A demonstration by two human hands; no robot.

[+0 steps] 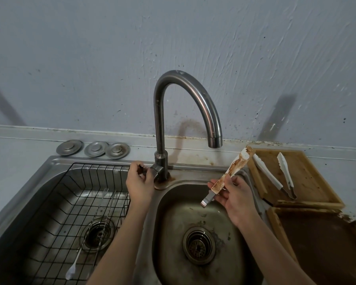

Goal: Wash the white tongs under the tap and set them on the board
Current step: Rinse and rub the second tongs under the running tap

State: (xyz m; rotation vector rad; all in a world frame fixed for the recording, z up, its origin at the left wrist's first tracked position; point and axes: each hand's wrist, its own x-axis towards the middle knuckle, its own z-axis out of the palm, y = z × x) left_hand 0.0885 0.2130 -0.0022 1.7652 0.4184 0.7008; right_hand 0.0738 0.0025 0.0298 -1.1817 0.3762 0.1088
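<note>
Over the right sink basin [230,233], sauce-smeared white tongs [230,169] held below the tap spout [215,140].

Right hand [232,198] grips the tongs near their metal hinge end, tips tilted up toward the wooden board [308,177], where clean white tongs [275,175] lie. Left hand [139,182] curls its fingers round the tap handle [152,170].

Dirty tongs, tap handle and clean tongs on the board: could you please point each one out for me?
dirty tongs [232,168], head view, on the sauce-smeared white arm.
tap handle [146,171], head view, on the lever by the left fingers.
clean tongs [268,175], head view, on the left white arm.
</note>
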